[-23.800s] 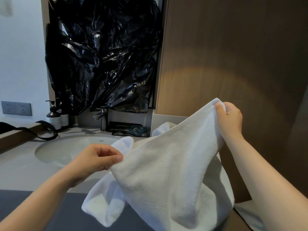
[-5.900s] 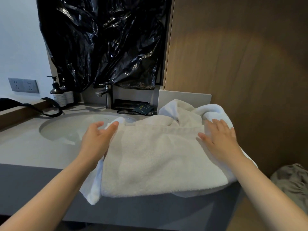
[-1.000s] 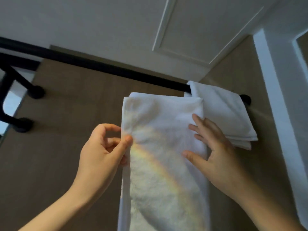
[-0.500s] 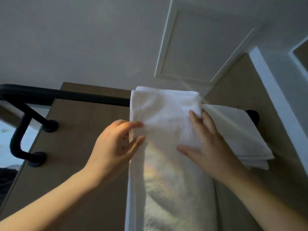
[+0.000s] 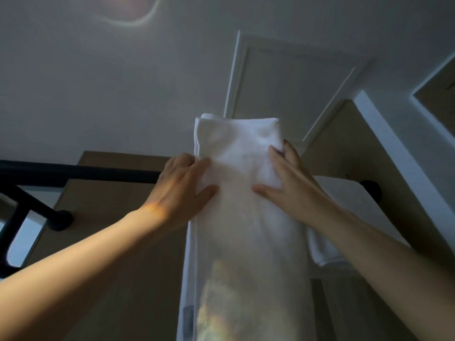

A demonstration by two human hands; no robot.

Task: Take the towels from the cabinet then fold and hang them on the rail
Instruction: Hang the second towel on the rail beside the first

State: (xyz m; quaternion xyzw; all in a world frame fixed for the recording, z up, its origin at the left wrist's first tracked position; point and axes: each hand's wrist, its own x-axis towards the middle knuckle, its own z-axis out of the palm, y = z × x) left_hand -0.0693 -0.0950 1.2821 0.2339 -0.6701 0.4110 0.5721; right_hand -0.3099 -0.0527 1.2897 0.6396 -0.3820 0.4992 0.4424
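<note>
White terry cloth lies under the flat, spread left hand [image 5: 182, 190] and right hand [image 5: 288, 185]: a long folded white towel [image 5: 246, 230] hanging at the black metal rail [image 5: 86, 172]. The hanging step looks nearly done. The next move is probably to smooth and square it beside the second folded white towel [image 5: 327, 252], further right along the rail.

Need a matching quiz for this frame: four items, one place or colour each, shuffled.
Items:
1 front towel
2 second towel
3 rail
4 left hand

Descriptions:
A black, runs off to the left
B pressed on the front towel's left edge
C white, in the middle, hanging long
D white, at the rail's right end

Pairs: 1-C, 2-D, 3-A, 4-B
</note>
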